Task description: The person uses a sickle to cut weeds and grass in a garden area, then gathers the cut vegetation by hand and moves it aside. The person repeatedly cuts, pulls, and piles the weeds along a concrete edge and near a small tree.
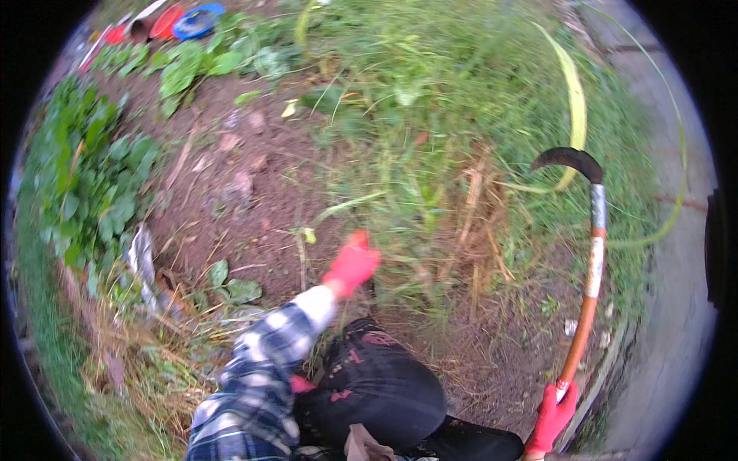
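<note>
My right hand (552,416), in a red-pink glove, grips the lower end of the wooden handle of a sickle (583,322). The sickle stands raised on the right, its dark curved blade (571,157) pointing left above the grass. My left hand (353,264), gloved alike, reaches out over the border between bare soil (271,190) and tall grass (415,132). Its fingers look curled, but blur hides whether they hold anything. Just beyond it, a pale green stem (349,207) lies slanting over the ground. Dry straw-coloured stalks (474,190) stick up between the left hand and the blade.
Broad-leaved plants (109,184) grow on the left. A whitish crumpled sheet (142,265) lies by them. Red containers and a blue round container (199,21) sit at the far left. A concrete path (680,276) borders the right side. My dark-clad knee (380,386) is close below.
</note>
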Action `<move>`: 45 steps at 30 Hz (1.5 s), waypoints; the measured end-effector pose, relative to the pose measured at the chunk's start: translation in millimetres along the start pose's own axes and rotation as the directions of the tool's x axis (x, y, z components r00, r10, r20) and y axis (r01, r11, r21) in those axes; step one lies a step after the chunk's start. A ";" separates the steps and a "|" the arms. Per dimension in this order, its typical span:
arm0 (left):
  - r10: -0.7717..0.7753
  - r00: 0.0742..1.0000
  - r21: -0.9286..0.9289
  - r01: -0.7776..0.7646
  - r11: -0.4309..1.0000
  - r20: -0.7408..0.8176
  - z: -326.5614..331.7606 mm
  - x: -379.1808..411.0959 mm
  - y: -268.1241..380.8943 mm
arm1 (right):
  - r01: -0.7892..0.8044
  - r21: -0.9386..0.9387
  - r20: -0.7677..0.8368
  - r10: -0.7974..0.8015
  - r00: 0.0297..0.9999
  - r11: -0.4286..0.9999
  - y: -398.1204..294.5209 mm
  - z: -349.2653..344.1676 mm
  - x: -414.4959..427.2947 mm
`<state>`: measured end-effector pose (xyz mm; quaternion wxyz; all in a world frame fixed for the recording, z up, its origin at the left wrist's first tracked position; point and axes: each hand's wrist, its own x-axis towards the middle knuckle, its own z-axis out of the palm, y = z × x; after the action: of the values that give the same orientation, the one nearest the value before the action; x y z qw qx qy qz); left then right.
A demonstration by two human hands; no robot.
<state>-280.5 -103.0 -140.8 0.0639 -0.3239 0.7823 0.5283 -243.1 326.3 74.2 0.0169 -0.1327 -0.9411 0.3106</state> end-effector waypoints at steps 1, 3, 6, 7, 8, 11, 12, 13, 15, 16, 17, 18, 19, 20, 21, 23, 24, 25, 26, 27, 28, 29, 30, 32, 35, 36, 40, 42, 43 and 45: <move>0.005 0.997 -0.066 -0.011 0.998 -0.080 -20.8 -4.9 -6.1 | 0.042 -0.059 -0.045 -0.044 0.998 0.997 8.3 -5.8 -0.6; 0.093 0.995 -0.730 -0.039 0.682 0.033 -50.7 0.6 -21.5 | 0.122 -0.182 -0.108 -0.143 0.984 0.976 20.8 -14.6 0.6; 0.111 0.991 -0.708 -0.134 0.693 -0.079 -54.6 23.2 -8.6 | 0.032 -0.232 -0.054 -0.046 0.997 0.972 6.9 -14.3 4.1; 0.185 0.979 -0.681 -0.190 0.707 -0.081 -56.2 21.9 16.1 | 0.016 -0.244 -0.009 -0.019 1.000 0.970 3.8 -12.9 6.7; 0.158 0.985 -0.524 -0.169 0.835 -0.066 -34.2 50.2 3.0 | 0.004 -0.263 0.045 0.008 0.999 0.965 8.5 -9.0 13.7; 0.117 0.992 -0.103 -0.112 0.988 0.046 5.4 45.6 77.3 | -0.025 -0.207 0.308 0.090 0.947 0.978 -6.1 19.2 20.8; 0.071 0.984 -0.127 -0.050 0.991 0.165 24.0 45.7 101.6 | 0.029 -0.255 0.357 0.066 0.932 0.967 -0.2 22.0 18.6; 0.218 0.959 -0.413 -0.126 0.902 0.183 54.0 52.2 107.9 | 0.094 -0.296 0.411 0.038 0.911 0.951 4.1 24.5 17.9; 0.030 0.969 -0.161 0.010 0.987 0.246 85.3 55.6 136.4 | 0.031 -0.285 0.444 0.104 0.890 0.958 -13.7 16.7 20.0; 0.021 0.963 -0.125 0.013 0.992 0.267 99.2 55.7 147.1 | 0.001 -0.257 0.451 0.119 0.885 0.967 -7.7 15.0 19.1; -0.038 0.947 -0.021 0.047 0.999 0.320 105.7 59.5 156.4 | -0.027 -0.228 0.459 0.132 0.879 0.973 -1.3 15.9 19.6; -0.090 0.981 0.172 0.060 0.983 0.174 119.0 59.4 159.3 | -0.091 -0.242 0.486 0.202 0.851 0.966 5.2 18.7 22.7; -0.106 0.993 0.296 0.085 0.951 0.055 127.7 60.9 160.3 | -0.052 -0.228 0.506 0.164 0.847 0.972 6.1 20.1 25.4; -0.121 0.990 0.406 0.138 0.903 -0.068 136.0 63.0 160.7 | -0.012 -0.215 0.524 0.126 0.842 0.976 4.2 20.3 26.1; -0.128 0.980 0.451 0.184 0.873 -0.151 145.8 68.7 155.6 | 0.026 -0.205 0.540 0.091 0.837 0.978 2.7 19.0 26.9; -0.131 0.960 0.495 0.241 0.835 -0.246 156.6 79.6 146.0 | 0.013 -0.220 0.560 0.116 0.820 0.975 -3.6 12.9 28.6; -0.134 0.957 0.497 0.250 0.831 -0.257 156.0 85.3 136.9 | -0.017 -0.206 0.576 0.136 0.806 0.978 -10.7 6.8 29.2; -0.140 0.955 0.499 0.259 0.827 -0.263 154.8 90.3 123.8 | -0.049 -0.197 0.592 0.159 0.790 0.979 -13.6 0.4 29.4; -0.082 0.959 0.359 0.180 0.916 -0.273 151.3 104.1 92.7 | 0.039 -0.159 0.598 0.065 0.799 0.987 -7.9 -2.7 26.4; -0.029 0.957 0.216 0.094 0.972 -0.287 145.7 111.1 61.7 | -0.098 -0.108 0.612 0.144 0.778 0.989 -23.4 -10.2 23.2; -0.066 0.956 0.088 0.095 0.992 -0.284 141.8 98.7 62.5 | -0.245 -0.058 0.615 0.227 0.755 0.968 -52.3 -24.5 21.5; -0.042 0.967 0.005 0.044 0.999 -0.250 128.3 87.4 66.7 | -0.373 0.006 0.624 0.288 0.726 0.928 -71.4 -38.7 17.4; -0.017 0.975 -0.080 0.000 0.997 -0.223 110.2 75.9 70.4 | -0.465 0.085 0.628 0.315 0.711 0.881 -71.7 -50.0 10.2; 0.266 0.930 0.230 -0.209 0.950 -0.255 58.5 106.8 -5.2 | -0.528 0.337 0.627 0.232 0.744 0.780 -73.6 -45.4 -3.9; 0.498 0.867 0.414 -0.447 0.793 -0.018 30.5 74.6 63.8 | -0.429 0.751 0.443 0.100 0.891 0.502 -35.7 -32.5 -13.4; 0.447 0.892 0.375 -0.390 0.841 -0.075 12.1 47.2 99.2 | -0.370 0.837 0.387 0.042 0.921 0.402 -34.6 -25.8 -12.3; 0.572 0.817 0.493 -0.467 0.734 -0.078 -38.6 9.5 142.3 | -0.303 0.934 0.301 0.038 0.953 0.189 -26.2 -18.7 -16.5; 0.595 0.802 0.446 -0.513 0.734 -0.057 -40.7 -3.1 152.7 | -0.289 0.938 0.278 0.082 0.957 0.191 -19.6 -19.7 -12.7; 0.582 0.813 0.495 -0.495 0.714 -0.026 -40.9 -10.7 153.3 | -0.295 0.928 0.281 0.091 0.955 0.229 -16.3 -22.0 -11.4; 0.544 0.838 0.598 -0.454 0.661 0.035 -47.2 -30.9 139.9 | -0.316 0.901 0.295 0.114 0.949 0.296 -8.6 -22.1 -8.8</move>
<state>-325.3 -98.0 3.2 -0.0453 -0.0986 0.9663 0.2336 -234.1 330.2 97.6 -0.0338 -0.1959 -0.5572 0.8063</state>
